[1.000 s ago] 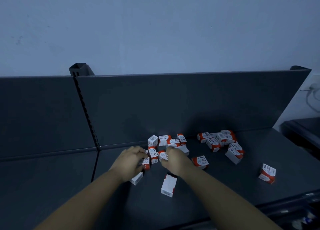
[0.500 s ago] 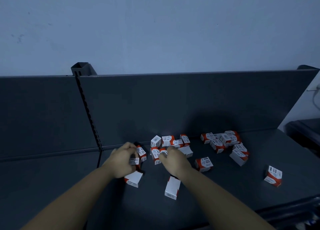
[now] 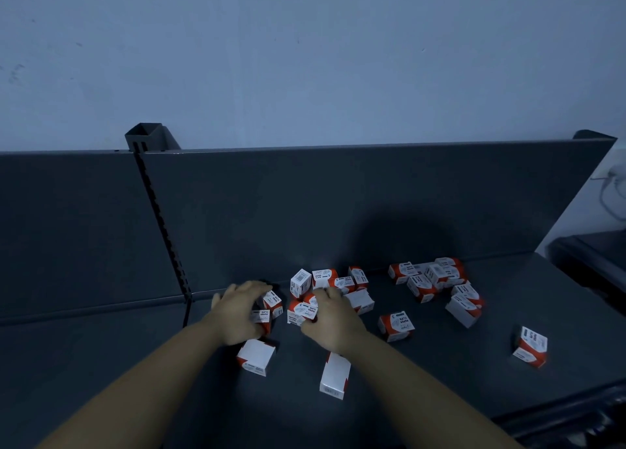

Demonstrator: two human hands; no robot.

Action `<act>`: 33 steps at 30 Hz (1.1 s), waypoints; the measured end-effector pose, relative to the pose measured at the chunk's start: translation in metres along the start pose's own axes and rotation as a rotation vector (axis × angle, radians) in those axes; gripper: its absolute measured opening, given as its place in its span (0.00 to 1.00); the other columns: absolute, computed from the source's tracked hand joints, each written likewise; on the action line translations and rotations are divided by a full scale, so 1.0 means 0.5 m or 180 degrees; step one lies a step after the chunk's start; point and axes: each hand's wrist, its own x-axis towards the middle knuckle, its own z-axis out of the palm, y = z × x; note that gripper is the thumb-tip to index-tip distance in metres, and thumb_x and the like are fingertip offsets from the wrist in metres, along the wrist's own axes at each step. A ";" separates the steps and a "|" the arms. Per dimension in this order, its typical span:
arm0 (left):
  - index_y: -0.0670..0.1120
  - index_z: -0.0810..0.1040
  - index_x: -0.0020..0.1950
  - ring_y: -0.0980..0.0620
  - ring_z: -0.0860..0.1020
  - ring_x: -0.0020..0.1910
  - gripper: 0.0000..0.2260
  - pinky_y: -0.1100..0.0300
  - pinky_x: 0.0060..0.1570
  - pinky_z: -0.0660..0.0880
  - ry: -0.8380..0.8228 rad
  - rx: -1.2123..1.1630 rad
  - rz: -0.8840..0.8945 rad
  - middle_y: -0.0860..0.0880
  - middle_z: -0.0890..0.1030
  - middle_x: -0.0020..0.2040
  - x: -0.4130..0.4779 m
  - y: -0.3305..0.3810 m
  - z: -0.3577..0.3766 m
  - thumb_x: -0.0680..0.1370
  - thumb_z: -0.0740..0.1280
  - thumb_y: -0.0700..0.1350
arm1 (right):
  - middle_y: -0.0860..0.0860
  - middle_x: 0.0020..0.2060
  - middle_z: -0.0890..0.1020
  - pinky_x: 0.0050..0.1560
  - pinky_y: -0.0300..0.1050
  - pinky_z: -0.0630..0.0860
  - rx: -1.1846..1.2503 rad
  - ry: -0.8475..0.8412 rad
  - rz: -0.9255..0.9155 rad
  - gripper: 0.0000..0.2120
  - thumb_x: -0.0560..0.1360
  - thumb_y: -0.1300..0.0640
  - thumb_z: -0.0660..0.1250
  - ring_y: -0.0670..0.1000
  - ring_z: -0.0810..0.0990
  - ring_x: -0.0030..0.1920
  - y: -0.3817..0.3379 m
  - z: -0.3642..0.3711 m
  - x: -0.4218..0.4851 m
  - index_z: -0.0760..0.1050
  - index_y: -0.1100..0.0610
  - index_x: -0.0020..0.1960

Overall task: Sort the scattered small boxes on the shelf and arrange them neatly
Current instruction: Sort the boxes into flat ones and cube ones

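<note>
Several small red-and-white paper clip boxes lie scattered on the dark grey shelf (image 3: 423,381). My left hand (image 3: 237,311) curls around a small box (image 3: 261,316), with another box (image 3: 273,302) touching its fingertips. My right hand (image 3: 330,320) grips a box (image 3: 302,311) in the middle cluster. Two boxes lie nearer to me: one (image 3: 256,357) below the left hand and one (image 3: 334,376) partly under my right wrist. A second cluster (image 3: 437,279) sits at the back right. A single box (image 3: 394,325) lies between, and a lone box (image 3: 530,345) stands far right.
The shelf's back panel (image 3: 338,205) rises right behind the boxes. A slotted upright post (image 3: 159,211) divides it from the neighbouring bay on the left. The shelf's front edge (image 3: 559,411) runs at lower right, with a dark surface (image 3: 596,255) beyond the right end.
Both hands have closed on boxes in the middle cluster; the left one drew a box out to the left. The box below the left hand now lies uncovered.
</note>
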 end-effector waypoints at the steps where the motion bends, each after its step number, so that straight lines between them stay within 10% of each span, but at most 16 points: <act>1: 0.58 0.60 0.76 0.53 0.61 0.67 0.38 0.51 0.66 0.56 0.0065 -0.0021 -0.0002 0.58 0.63 0.70 0.003 -0.004 0.001 0.68 0.71 0.51 | 0.55 0.74 0.62 0.70 0.52 0.67 -0.0025 -0.0019 -0.0055 0.34 0.76 0.46 0.67 0.58 0.62 0.73 0.002 0.000 0.000 0.59 0.56 0.76; 6: 0.61 0.69 0.69 0.55 0.62 0.58 0.35 0.57 0.57 0.57 0.0148 -0.0084 0.0137 0.56 0.65 0.55 0.013 -0.017 0.015 0.62 0.70 0.61 | 0.53 0.72 0.66 0.71 0.50 0.66 0.0229 0.0080 -0.0110 0.35 0.74 0.45 0.71 0.55 0.65 0.71 0.010 0.008 0.004 0.60 0.55 0.75; 13: 0.58 0.71 0.60 0.56 0.69 0.60 0.24 0.53 0.63 0.61 0.0121 -0.0277 0.0142 0.58 0.72 0.56 0.016 -0.014 0.022 0.67 0.73 0.59 | 0.51 0.61 0.74 0.64 0.51 0.73 0.0539 0.0059 -0.0172 0.26 0.71 0.50 0.75 0.52 0.74 0.61 0.022 0.007 0.005 0.69 0.53 0.66; 25: 0.61 0.69 0.66 0.58 0.71 0.60 0.27 0.51 0.65 0.59 0.0269 -0.0662 0.0048 0.60 0.72 0.57 0.000 -0.021 0.042 0.70 0.73 0.58 | 0.50 0.66 0.68 0.67 0.40 0.65 0.0565 -0.0154 -0.0407 0.35 0.73 0.57 0.71 0.50 0.69 0.66 0.004 0.000 -0.013 0.62 0.49 0.76; 33: 0.61 0.69 0.65 0.60 0.72 0.57 0.26 0.54 0.64 0.61 0.0705 -0.0729 0.0203 0.63 0.72 0.55 -0.028 -0.041 0.031 0.70 0.73 0.59 | 0.47 0.40 0.78 0.45 0.52 0.80 0.0572 0.0310 -0.0373 0.10 0.67 0.56 0.73 0.46 0.78 0.41 -0.022 -0.011 -0.030 0.73 0.52 0.44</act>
